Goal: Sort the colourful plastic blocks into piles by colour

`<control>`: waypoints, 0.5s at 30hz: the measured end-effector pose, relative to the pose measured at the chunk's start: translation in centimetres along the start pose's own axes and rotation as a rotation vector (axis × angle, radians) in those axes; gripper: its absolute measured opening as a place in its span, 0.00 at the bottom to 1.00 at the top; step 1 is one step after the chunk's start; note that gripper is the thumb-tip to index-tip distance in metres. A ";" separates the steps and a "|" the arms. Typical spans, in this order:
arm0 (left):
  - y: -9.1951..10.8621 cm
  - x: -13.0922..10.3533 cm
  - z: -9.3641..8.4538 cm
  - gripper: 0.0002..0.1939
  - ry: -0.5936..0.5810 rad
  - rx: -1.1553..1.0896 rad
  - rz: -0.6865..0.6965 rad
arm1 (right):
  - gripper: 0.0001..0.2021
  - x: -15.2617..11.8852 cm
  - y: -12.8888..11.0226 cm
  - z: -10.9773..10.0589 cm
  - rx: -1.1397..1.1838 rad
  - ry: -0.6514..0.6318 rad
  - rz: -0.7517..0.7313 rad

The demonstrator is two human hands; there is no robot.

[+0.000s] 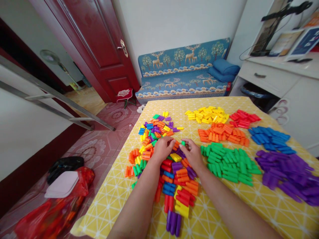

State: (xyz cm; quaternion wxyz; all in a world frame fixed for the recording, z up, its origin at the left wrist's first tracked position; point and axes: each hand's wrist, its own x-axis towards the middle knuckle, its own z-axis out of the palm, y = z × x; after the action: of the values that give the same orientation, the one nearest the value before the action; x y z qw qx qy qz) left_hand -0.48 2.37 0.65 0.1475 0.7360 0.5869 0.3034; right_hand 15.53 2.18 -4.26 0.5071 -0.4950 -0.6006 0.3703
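Note:
A mixed heap of coloured plastic pieces, each like short tubes joined side by side, spreads over the table's left and middle. Above the heap, my left hand (163,148) has its fingers curled together, with an orange piece (176,145) right at the fingertips; whether they grip it is hard to see. Just to the right, my right hand (192,152) pinches a small green piece (183,143) between thumb and fingers. Beneath and in front of both hands lie red, blue, yellow and orange pieces, with a purple piece (173,223) nearest me.
Single-colour piles stand on the right: yellow (209,115), orange (221,133), red (244,118), green (230,164), blue (270,139) and purple (286,174). The patterned tablecloth (107,212) covers the table. Beyond are a blue sofa (174,81), a white cabinet (274,78) and floor bags (66,164).

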 end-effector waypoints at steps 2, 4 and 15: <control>0.0 0.0 -0.1 0.13 -0.007 0.011 0.010 | 0.17 0.0 0.0 0.0 0.000 -0.001 -0.003; 0.1 0.0 -0.1 0.13 -0.012 0.017 0.013 | 0.16 0.0 0.0 0.0 0.000 -0.002 -0.001; 0.2 0.0 -0.1 0.14 -0.022 0.051 0.010 | 0.16 0.1 -0.3 0.0 -0.014 -0.008 -0.002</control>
State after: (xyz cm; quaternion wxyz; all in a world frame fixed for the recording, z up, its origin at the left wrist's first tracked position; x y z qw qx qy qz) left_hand -0.44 2.31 0.85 0.1337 0.7458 0.5891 0.2810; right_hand 15.47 2.20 -3.96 0.5017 -0.4963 -0.6057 0.3675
